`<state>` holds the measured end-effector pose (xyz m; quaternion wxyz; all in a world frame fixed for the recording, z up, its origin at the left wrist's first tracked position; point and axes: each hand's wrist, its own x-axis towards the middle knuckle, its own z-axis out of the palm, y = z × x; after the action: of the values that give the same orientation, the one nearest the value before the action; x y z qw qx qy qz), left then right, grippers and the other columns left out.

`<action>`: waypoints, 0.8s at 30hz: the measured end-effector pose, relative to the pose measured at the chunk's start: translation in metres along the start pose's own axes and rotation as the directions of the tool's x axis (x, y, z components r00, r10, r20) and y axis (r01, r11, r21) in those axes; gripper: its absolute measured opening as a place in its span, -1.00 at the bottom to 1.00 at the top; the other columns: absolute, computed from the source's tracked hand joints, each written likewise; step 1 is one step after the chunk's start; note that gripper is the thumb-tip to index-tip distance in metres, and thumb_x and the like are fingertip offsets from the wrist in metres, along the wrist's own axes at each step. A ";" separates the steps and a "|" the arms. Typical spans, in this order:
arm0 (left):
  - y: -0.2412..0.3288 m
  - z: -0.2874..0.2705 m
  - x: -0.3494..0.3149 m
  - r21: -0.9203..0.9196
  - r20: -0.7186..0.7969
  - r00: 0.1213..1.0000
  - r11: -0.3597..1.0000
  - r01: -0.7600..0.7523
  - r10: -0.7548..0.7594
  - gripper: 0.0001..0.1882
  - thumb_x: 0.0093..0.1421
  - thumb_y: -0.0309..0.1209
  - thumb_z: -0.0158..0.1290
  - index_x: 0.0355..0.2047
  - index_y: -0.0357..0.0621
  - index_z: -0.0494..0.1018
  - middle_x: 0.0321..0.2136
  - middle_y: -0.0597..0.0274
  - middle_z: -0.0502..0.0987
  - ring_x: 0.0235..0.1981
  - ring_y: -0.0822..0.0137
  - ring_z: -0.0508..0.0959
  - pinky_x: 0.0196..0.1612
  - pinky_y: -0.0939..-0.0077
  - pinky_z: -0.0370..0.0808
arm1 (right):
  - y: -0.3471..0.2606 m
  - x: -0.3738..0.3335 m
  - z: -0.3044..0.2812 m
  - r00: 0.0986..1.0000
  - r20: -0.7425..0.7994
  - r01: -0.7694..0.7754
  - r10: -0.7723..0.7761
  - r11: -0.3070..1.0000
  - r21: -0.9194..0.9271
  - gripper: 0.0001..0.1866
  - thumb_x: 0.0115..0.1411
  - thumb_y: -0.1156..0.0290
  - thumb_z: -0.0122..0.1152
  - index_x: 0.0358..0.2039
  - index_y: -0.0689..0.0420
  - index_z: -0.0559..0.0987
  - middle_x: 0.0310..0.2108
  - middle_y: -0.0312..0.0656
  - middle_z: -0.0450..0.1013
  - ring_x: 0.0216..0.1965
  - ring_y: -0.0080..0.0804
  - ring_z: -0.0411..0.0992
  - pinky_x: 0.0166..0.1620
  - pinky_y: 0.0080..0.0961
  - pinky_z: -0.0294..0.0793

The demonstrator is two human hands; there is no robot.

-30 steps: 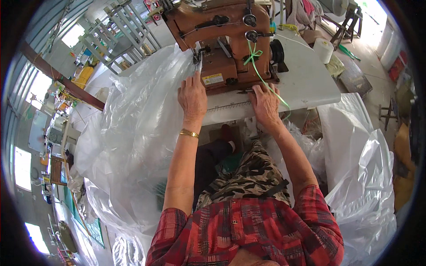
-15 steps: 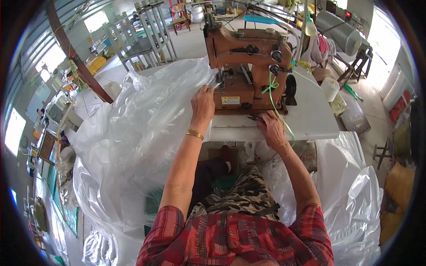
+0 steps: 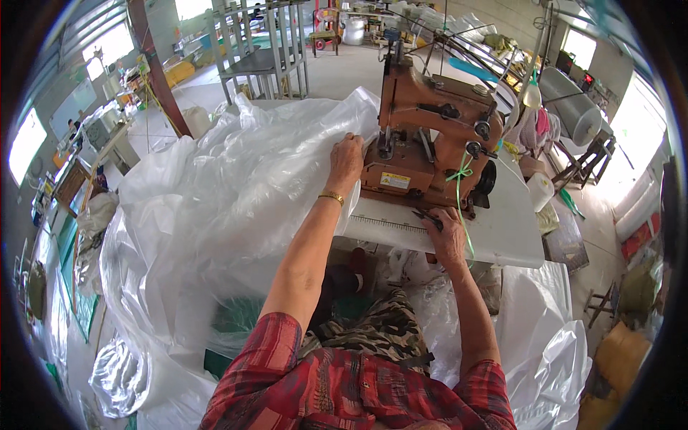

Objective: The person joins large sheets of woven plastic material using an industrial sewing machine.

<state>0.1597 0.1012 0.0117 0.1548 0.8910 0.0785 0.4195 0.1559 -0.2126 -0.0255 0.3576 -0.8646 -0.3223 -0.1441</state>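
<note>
My left hand (image 3: 347, 163) is closed on the edge of a large translucent plastic sheet (image 3: 236, 172), just left of the needle area of a brown sewing machine (image 3: 437, 107). The sheet spreads over the left of the table and hangs down beside my legs. At the machine's front right base, my right hand (image 3: 448, 235) is curled round small dark snips (image 3: 424, 216), their points toward the machine. Part of the snips is hidden in the palm. A light green ribbon (image 3: 459, 175) hangs from the machine past this hand.
A ruler strip (image 3: 387, 223) runs along the white table (image 3: 512, 240) near its front edge. More plastic sheeting (image 3: 530, 322) hangs at the right. Beyond the table stand a metal rack (image 3: 261, 61) and a grey roll (image 3: 573, 104) on a stand.
The view has turned, so the machine appears lower and farther right. My left hand sits a little farther from the needle, still pinching the sheet. The snips show more clearly in my right hand.
</note>
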 end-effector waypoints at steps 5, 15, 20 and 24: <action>-0.007 -0.004 -0.019 0.031 -0.172 0.976 0.990 0.138 -0.131 -0.93 0.24 -0.50 -0.01 -0.31 -0.23 0.45 -0.31 -0.04 0.53 -0.22 -0.10 0.56 -0.12 0.04 0.45 | 0.003 -0.001 0.005 0.999 -0.033 0.038 -0.042 0.992 -0.116 -0.63 0.17 0.23 0.34 -0.08 0.17 0.61 -0.09 -0.08 0.48 0.01 -0.04 0.41 0.07 -0.13 0.32; -0.013 -0.020 -0.053 -0.018 -0.290 0.947 0.990 0.141 -0.140 -0.96 0.27 -0.53 -0.05 -0.28 -0.22 0.39 -0.33 -0.01 0.52 -0.24 -0.07 0.54 -0.12 0.06 0.41 | -0.018 0.002 -0.019 0.829 0.247 0.552 -0.501 0.668 -0.499 -0.88 0.25 0.40 0.17 -0.27 0.18 0.53 -0.25 -0.02 0.44 -0.17 0.02 0.47 -0.14 -0.09 0.45; -0.011 -0.019 -0.056 -0.108 -0.344 0.927 0.987 0.120 -0.151 -0.96 0.29 -0.53 -0.06 -0.28 -0.22 0.38 -0.34 -0.01 0.52 -0.27 -0.09 0.53 -0.11 0.06 0.40 | -0.067 0.013 -0.024 0.930 0.274 0.264 -0.246 0.964 -0.032 -0.81 0.35 0.37 0.07 -0.12 0.19 0.47 -0.36 0.11 0.48 -0.30 0.19 0.46 -0.27 -0.01 0.40; -0.012 -0.020 -0.058 -0.130 -0.364 0.922 0.987 0.092 -0.134 -0.94 0.30 -0.52 -0.07 -0.27 -0.21 0.40 -0.33 -0.01 0.52 -0.29 -0.09 0.53 -0.09 0.07 0.38 | -0.110 0.055 0.002 0.983 0.038 0.179 -0.177 0.982 -0.060 -0.68 0.36 0.21 0.12 -0.03 0.17 0.49 -0.24 0.10 0.54 -0.26 0.19 0.50 -0.25 -0.05 0.44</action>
<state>0.1075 0.1007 -0.0219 0.2101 0.7795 0.1343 0.5747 0.1249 -0.1271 0.0569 0.3105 -0.8453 -0.3996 -0.1715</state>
